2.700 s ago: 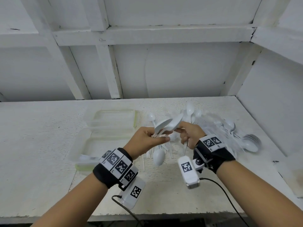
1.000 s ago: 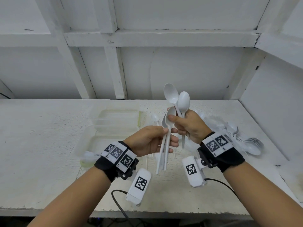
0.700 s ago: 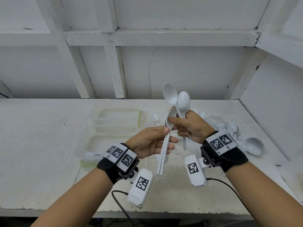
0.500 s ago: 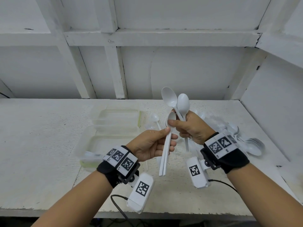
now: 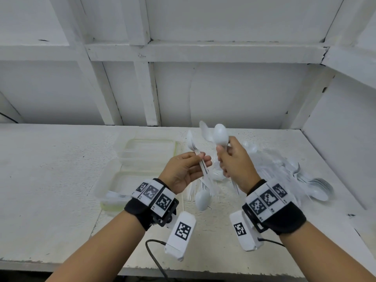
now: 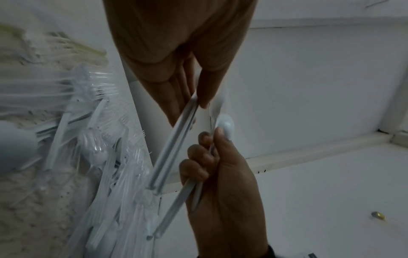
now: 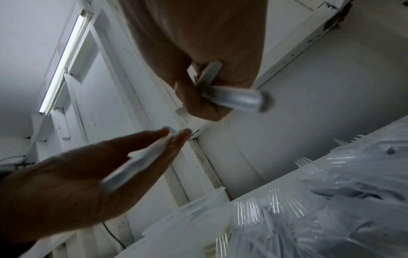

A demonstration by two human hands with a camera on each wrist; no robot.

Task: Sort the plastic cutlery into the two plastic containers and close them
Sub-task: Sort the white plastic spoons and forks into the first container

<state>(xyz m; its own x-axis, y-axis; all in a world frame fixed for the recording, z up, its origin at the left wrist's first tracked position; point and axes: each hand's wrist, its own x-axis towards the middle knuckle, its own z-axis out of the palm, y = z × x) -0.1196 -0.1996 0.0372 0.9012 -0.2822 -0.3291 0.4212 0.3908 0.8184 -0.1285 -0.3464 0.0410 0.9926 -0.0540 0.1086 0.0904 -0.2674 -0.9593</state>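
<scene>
Both hands are raised above the table. My left hand [image 5: 200, 159] pinches a pair of white plastic spoons [image 5: 203, 169] by their handles, bowls pointing up and back; the same spoons [image 6: 176, 139] run down from its fingertips in the left wrist view. Just to the right, my right hand [image 5: 222, 151] grips more white spoons [image 5: 220, 136] upright in a fist, their handles [image 7: 234, 98] sticking out below. Two clear open containers lie to the left: the far container [image 5: 150, 142] and the near container [image 5: 107, 180], which holds a few forks [image 5: 114, 195].
A big heap of clear and white cutlery [image 5: 284, 169] covers the right of the table, with nested spoons [image 5: 319, 188] at its right end. One loose spoon [image 5: 202, 198] lies below the hands. Walls close the back and right. The table edge [image 5: 122, 267] is near.
The hands have drawn apart. My left hand has carried its spoons left and tilted them, bowls back-left. My right hand no longer touches them and keeps its own spoons.
</scene>
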